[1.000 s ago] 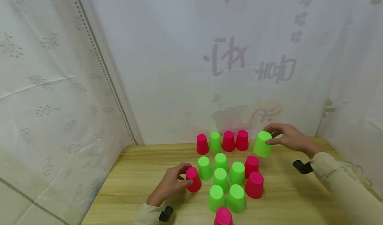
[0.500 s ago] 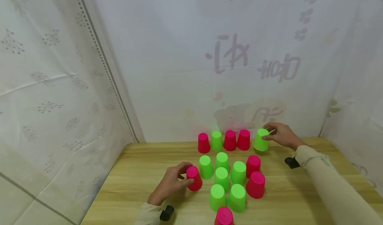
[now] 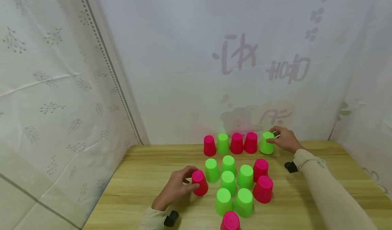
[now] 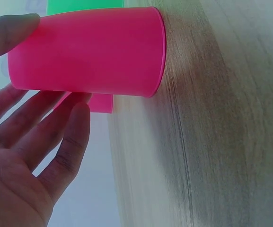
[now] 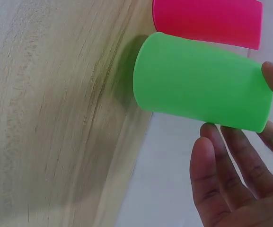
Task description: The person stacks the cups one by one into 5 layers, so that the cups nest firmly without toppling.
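My left hand (image 3: pixel 176 186) holds an upside-down pink cup (image 3: pixel 199 183) between thumb and fingers, left of the cup group. In the left wrist view that pink cup (image 4: pixel 89 52) has its rim close over the wood. At the back right, my right hand (image 3: pixel 285 138) pinches a green cup (image 3: pixel 267 143), also mouth down, at the right end of the back row. The right wrist view shows this green cup (image 5: pixel 200 82) beside a pink cup (image 5: pixel 209 21), thumb on one side and fingers on the other.
The back row has pink cups (image 3: pixel 237 144) and a green cup (image 3: pixel 223 144). Several green cups (image 3: pixel 228 183) stand mid-table with two pink cups (image 3: pixel 262 189) at their right. Another pink cup (image 3: pixel 230 221) is at the front. A patterned cloth (image 3: pixel 183 87) hangs behind the table (image 3: pixel 147 165).
My right hand has brought its green cup left and down, closer to the pink cup ending the back row. The left hand keeps its hold on the pink cup, nearly still.
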### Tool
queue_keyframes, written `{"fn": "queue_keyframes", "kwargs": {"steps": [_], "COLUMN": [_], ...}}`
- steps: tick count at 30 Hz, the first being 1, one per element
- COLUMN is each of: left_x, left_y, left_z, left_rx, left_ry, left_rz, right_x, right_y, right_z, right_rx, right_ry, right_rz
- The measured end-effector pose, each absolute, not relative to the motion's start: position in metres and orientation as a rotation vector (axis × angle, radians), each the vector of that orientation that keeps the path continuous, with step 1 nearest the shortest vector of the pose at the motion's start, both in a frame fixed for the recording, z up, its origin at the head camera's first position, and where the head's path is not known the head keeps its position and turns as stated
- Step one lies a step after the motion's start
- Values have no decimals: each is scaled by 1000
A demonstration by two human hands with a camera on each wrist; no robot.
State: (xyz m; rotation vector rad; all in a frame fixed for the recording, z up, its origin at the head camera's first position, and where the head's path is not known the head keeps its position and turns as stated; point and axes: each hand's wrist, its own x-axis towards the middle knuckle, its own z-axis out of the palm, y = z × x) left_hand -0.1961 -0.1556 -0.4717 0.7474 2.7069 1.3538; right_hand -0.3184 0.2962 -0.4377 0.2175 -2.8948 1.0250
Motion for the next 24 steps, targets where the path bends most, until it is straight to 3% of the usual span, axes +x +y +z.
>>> {"fn": "queue_keyframes", "kwargs": {"steps": [24], "left_x": [-194], "left_y": [-171], "left_z": [-433], "left_rx": [740], "left_ry": [2822], "left_rz": [1317], "right_x": [-326], "right_y": [293], "right_z": [-455], "right_rx": [222], "right_ry": [-2881], "right_rz": [954]}}
